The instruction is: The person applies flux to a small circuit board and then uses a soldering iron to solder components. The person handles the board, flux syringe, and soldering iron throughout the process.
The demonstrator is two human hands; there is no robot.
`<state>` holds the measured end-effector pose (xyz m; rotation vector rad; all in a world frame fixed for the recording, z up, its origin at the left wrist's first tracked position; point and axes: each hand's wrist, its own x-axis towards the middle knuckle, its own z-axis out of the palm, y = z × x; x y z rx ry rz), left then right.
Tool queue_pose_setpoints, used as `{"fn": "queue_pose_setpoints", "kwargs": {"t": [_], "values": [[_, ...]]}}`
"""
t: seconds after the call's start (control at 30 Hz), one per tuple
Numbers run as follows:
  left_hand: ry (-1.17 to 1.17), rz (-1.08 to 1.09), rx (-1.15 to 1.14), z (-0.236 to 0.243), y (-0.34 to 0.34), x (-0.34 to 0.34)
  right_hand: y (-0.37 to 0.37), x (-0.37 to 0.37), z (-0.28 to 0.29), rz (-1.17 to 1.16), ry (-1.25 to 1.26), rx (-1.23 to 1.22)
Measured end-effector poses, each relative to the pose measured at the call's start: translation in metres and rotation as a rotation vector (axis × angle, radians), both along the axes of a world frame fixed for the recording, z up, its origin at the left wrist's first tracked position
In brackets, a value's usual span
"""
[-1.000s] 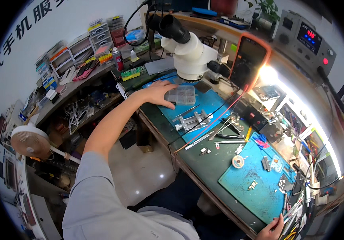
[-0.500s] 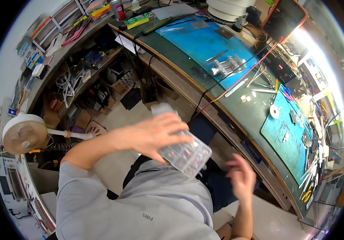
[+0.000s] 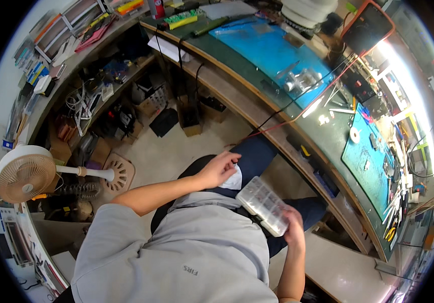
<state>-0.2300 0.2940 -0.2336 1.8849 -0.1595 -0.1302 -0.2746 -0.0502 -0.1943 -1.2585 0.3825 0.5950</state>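
My right hand (image 3: 293, 227) grips the lower right end of a clear plastic compartment box (image 3: 263, 204). The box tilts above my lap, and small contents show faintly through its lid. To its left, my left hand (image 3: 219, 170) is over my thigh with its fingers curled. A crumpled white, bag-like piece (image 3: 233, 179) shows just under those fingers and seems held by them; its exact kind I cannot make out. The two hands are apart, and my left hand does not touch the box.
A green-topped workbench (image 3: 257, 65) with a blue mat (image 3: 277, 48) runs along the far and right side. A metal clamp fixture (image 3: 302, 81) stands on the mat. A red cable (image 3: 282, 123) droops over the bench edge. At left stands a white fan (image 3: 27, 174).
The compartment box has passed from my left hand to my right and moved rightward. My right hand has closed on its end. My left hand has drawn back over my thigh.
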Motion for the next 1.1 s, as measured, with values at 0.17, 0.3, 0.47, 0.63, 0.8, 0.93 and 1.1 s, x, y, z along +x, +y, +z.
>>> {"fn": "queue_pose_setpoints", "kwargs": {"t": [0.17, 0.3, 0.47, 0.63, 0.8, 0.93, 1.1], "values": [[-0.119, 0.027, -0.008, 0.006, -0.009, -0.004, -0.031, 0.003, -0.002, -0.073, -0.015, -0.039], [-0.258, -0.089, 0.322, 0.029, 0.013, -0.009, -0.026, 0.017, 0.007, -0.038, -0.050, -0.013], [-0.156, 0.153, 0.187, 0.105, 0.077, 0.062, 0.024, 0.041, 0.033, 0.051, -0.065, -0.021], [-0.186, 0.235, -0.150, 0.224, 0.111, 0.124, 0.098, 0.057, 0.051, 0.159, 0.012, 0.154], [-0.164, 0.181, -0.200, 0.230, 0.093, 0.124, 0.175, 0.095, 0.065, 0.035, -0.101, 0.361], [-0.098, 0.197, -0.318, 0.201, 0.090, 0.100, 0.219, 0.114, 0.070, -0.310, -0.074, 0.399], [0.051, 0.238, -0.375, 0.157, 0.089, 0.064, 0.220, 0.099, 0.053, -0.415, -0.124, 0.271]]}}
